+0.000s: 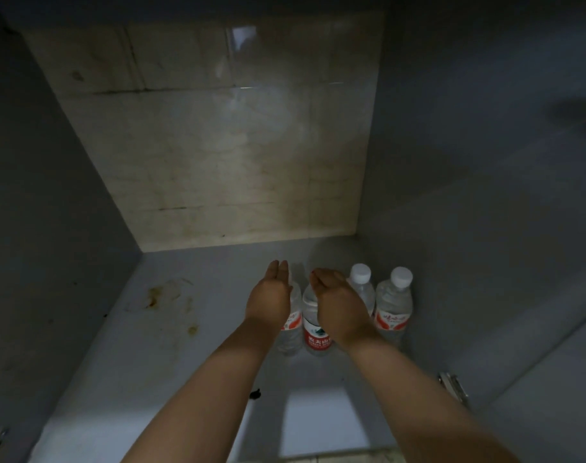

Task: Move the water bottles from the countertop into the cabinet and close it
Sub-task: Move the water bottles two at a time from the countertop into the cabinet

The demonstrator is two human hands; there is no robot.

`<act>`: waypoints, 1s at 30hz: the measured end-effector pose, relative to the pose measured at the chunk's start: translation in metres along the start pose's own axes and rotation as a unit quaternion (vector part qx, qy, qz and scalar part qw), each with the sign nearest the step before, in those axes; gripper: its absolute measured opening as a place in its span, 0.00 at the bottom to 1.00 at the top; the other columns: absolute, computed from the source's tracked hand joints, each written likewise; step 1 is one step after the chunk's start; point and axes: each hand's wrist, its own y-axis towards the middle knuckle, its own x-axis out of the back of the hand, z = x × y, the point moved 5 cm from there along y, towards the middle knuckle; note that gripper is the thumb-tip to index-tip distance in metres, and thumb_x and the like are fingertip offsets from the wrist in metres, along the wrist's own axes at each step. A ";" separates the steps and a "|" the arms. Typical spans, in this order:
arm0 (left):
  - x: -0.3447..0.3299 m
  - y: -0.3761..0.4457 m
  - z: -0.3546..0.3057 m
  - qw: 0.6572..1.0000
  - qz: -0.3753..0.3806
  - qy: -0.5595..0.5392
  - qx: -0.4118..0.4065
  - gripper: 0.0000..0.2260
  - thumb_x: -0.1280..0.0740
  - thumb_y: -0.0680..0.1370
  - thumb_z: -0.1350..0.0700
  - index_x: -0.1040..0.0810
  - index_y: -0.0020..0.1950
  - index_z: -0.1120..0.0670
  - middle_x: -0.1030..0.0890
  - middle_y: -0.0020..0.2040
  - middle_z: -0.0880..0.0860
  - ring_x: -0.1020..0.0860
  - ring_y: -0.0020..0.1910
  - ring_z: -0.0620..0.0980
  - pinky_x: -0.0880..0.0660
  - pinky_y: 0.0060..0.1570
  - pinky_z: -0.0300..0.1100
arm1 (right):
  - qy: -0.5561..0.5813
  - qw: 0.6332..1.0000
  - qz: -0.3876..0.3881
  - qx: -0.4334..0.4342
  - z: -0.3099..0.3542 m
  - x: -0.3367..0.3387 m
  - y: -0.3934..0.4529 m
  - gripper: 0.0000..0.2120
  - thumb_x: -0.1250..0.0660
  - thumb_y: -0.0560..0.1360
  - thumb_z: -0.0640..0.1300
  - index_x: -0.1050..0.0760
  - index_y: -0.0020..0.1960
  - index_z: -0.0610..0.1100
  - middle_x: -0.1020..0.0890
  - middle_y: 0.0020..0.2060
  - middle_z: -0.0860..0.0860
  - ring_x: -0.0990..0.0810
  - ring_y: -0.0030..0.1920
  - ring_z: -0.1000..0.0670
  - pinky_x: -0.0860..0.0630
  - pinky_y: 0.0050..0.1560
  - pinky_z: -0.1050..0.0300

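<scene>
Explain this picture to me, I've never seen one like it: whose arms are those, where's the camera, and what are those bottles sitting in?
The single picture comes from a camera worn on a person's head, looking down into an open cabinet. No machine: both arms are that person's. The left hand and right hand reach in with straight fingers and grip nothing. Four water bottles stand upright in a row on the cabinet floor, near the right wall: two behind the hands, two white-capped ones further right. A door hinge shows at the right edge.
</scene>
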 end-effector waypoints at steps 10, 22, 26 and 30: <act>0.016 -0.036 0.005 0.995 0.083 0.047 -0.001 0.27 0.48 0.81 0.62 0.59 0.76 0.61 0.60 0.78 0.60 0.59 0.78 0.58 0.55 0.77 0.50 | -0.042 0.987 0.142 -0.060 0.011 0.012 -0.001 0.26 0.44 0.78 0.38 0.45 0.74 0.36 0.39 0.74 0.42 0.41 0.75 0.45 0.47 0.76 0.56; 0.105 -0.222 0.048 0.971 0.163 0.000 0.172 0.23 0.54 0.83 0.51 0.53 0.77 0.55 0.54 0.79 0.51 0.58 0.78 0.51 0.56 0.77 0.49 | -0.077 0.959 0.269 -0.056 0.140 0.093 -0.084 0.28 0.49 0.80 0.54 0.48 0.76 0.42 0.46 0.77 0.44 0.50 0.77 0.43 0.52 0.77 0.46; 0.177 -0.306 0.059 0.953 0.194 -0.006 0.233 0.23 0.56 0.83 0.49 0.53 0.78 0.51 0.56 0.79 0.49 0.61 0.78 0.52 0.58 0.77 0.51 | -0.071 0.944 0.321 -0.026 0.200 0.147 -0.131 0.29 0.53 0.81 0.57 0.48 0.76 0.43 0.46 0.77 0.46 0.53 0.78 0.44 0.55 0.77 0.45; 0.268 -0.372 0.066 0.942 0.196 -0.003 0.273 0.22 0.55 0.83 0.48 0.52 0.77 0.49 0.55 0.79 0.48 0.60 0.78 0.53 0.57 0.77 0.52 | -0.065 0.942 0.330 -0.001 0.269 0.209 -0.153 0.40 0.70 0.71 0.63 0.47 0.76 0.45 0.46 0.77 0.47 0.50 0.78 0.46 0.54 0.77 0.44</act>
